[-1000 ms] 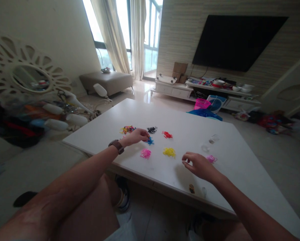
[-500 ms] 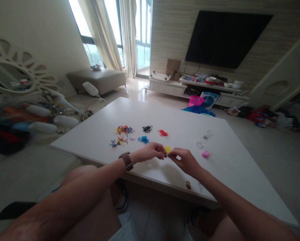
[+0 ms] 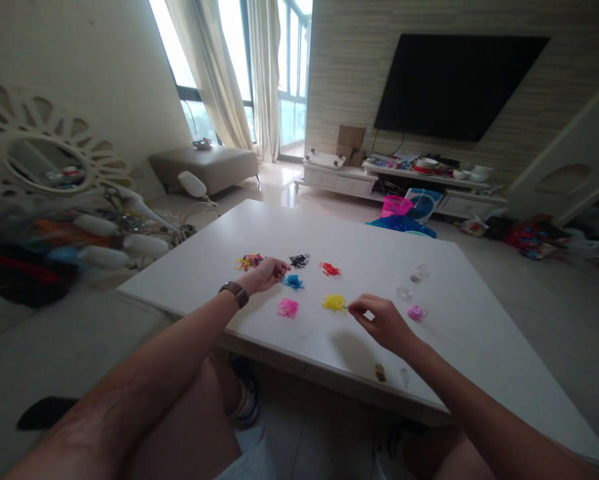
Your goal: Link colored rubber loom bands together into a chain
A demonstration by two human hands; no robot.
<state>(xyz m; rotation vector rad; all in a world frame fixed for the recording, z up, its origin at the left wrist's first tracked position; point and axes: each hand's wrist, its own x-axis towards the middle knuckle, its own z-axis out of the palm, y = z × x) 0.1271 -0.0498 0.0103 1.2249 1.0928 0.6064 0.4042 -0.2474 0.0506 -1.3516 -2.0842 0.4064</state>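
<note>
Small piles of coloured rubber bands lie on a white table (image 3: 459, 347): mixed colours (image 3: 248, 261), black (image 3: 299, 260), red (image 3: 330, 269), blue (image 3: 293, 282), pink (image 3: 288, 307) and yellow (image 3: 334, 303). My left hand (image 3: 266, 273), with a brown watch on the wrist, rests fingers down between the mixed pile and the blue pile. My right hand (image 3: 379, 319) is pinched at the right edge of the yellow pile; the piece between its fingertips is too small to make out.
A pink round object (image 3: 415, 313) and two small clear caps (image 3: 412, 283) lie right of my right hand. Two tiny items (image 3: 380, 372) sit near the table's front edge. A TV, low cabinet, pink basket (image 3: 397, 205) and floor clutter lie beyond.
My hands met over the yellow pile half a second ago and have parted. My left hand went back to the far left piles; my right hand stayed by the yellow pile.
</note>
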